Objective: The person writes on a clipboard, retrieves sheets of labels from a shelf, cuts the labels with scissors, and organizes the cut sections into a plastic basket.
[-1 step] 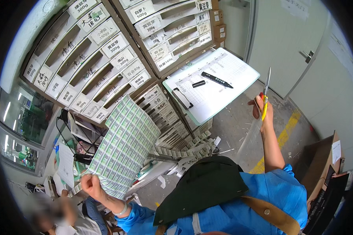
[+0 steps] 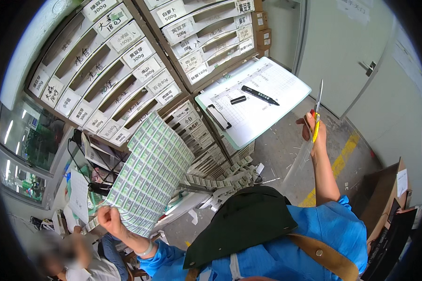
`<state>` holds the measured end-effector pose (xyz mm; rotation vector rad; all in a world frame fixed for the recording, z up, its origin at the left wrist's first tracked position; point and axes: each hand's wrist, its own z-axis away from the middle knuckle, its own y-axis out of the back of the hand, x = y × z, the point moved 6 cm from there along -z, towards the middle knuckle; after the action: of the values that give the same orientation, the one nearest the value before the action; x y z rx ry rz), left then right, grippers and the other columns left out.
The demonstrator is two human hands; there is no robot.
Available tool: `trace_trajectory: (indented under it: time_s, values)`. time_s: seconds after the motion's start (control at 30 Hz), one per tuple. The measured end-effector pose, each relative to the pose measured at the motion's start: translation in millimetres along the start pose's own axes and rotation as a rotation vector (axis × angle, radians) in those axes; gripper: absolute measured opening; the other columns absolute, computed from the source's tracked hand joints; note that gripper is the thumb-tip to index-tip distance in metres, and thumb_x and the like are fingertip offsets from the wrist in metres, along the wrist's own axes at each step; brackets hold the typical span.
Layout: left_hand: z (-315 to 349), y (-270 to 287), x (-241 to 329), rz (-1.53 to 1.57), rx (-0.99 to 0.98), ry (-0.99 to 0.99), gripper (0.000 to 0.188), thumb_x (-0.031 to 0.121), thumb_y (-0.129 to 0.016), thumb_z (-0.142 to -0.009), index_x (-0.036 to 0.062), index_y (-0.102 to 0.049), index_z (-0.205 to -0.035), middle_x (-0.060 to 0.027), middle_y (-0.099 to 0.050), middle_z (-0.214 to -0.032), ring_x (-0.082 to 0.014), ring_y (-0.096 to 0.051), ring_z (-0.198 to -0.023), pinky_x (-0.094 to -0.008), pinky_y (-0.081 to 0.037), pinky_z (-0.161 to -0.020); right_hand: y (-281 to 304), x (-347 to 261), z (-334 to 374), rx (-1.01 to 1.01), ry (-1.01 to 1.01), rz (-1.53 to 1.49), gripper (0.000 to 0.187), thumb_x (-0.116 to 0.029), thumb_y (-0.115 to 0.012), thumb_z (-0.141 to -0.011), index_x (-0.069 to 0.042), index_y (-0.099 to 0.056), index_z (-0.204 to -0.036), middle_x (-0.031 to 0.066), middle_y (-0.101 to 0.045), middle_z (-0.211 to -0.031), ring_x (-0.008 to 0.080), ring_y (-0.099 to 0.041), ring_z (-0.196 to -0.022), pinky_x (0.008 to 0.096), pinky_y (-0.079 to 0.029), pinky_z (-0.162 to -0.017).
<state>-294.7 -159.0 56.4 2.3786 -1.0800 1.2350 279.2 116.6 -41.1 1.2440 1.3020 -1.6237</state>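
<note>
Head view: right grip (image 2: 318, 140) clamps scissors (image 2: 316, 129) pointing forward; left grip (image 2: 111, 221) pinches label sheet (image 2: 150, 175), long axis slanting forward-right.

Green label sheet (image 2: 154, 172) in L hand (image 2: 113, 222) shifted slightly R vs. before.

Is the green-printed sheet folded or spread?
Spread: the green-printed sheet extends broadly from the left hand, rows of small printed cells showing across its slightly curved face.
</note>
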Motion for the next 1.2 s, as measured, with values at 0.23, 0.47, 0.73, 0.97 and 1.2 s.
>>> trace_trajectory:
  time_s: [0.23, 0.47, 0.73, 0.97, 1.2]
  values:
    - [-5, -78, 5, 0.473, -0.156, 0.101, 0.031, 0.009, -0.052, -0.088, 0.0031, -0.049, -0.119, -0.0183, -0.058, -0.111, -0.0261, -0.061, -0.101, -0.0372, -0.055, -0.079, 14, -4, -28, 0.105, 0.074, 0.015, 0.029, -0.034, -0.065, -0.083, -0.009, -0.050, -0.080, 0.0165, -0.066, -0.086, 0.0062, -0.035, -0.039, 0.0218, -0.025, -0.037]
    - [13, -134, -38, 0.309, -0.194, 0.424, 0.054, 0.001, -0.059, -0.079, -0.0046, -0.041, -0.130, -0.0188, -0.056, -0.117, -0.0211, -0.059, -0.098, -0.0308, -0.049, -0.084, 10, -15, -55, 0.082, 0.093, 0.020, 0.033, -0.036, -0.067, -0.081, -0.010, -0.047, -0.079, 0.0040, -0.053, -0.064, 0.0088, -0.034, -0.039, 0.0240, -0.024, -0.038]
    - [30, -158, -57, 0.304, -0.169, 0.681, 0.057, -0.005, -0.058, -0.078, -0.0028, -0.040, -0.132, -0.0172, -0.057, -0.116, -0.0217, -0.059, -0.099, -0.0319, -0.049, -0.084, 17, -24, -106, -0.048, 0.049, 0.156, 0.036, -0.042, -0.062, -0.083, -0.010, -0.046, -0.078, 0.0003, -0.040, -0.046, 0.0083, -0.036, -0.036, 0.0222, -0.025, -0.035]
    - [27, -138, -64, 0.283, -0.177, 0.659, 0.053, -0.006, -0.058, -0.078, -0.0033, -0.044, -0.130, -0.0174, -0.051, -0.126, -0.0225, -0.056, -0.107, -0.0332, -0.047, -0.087, -1, -38, -123, -0.343, -0.043, 0.164, 0.027, -0.025, -0.070, -0.075, -0.007, -0.050, -0.077, 0.0017, -0.049, -0.057, 0.0077, -0.043, -0.044, 0.0213, -0.030, -0.040]
    - [40, -145, -60, 0.396, -0.074, 0.696, 0.055, -0.006, -0.054, -0.080, -0.0027, -0.038, -0.133, -0.0205, -0.050, -0.126, -0.0264, -0.058, -0.105, -0.0365, -0.050, -0.088, 6, -36, -137, -0.355, -0.044, 0.026, 0.030, -0.002, -0.072, -0.067, -0.008, -0.048, -0.085, -0.0010, -0.050, -0.077, 0.0085, -0.050, -0.074, 0.0209, -0.039, -0.067]
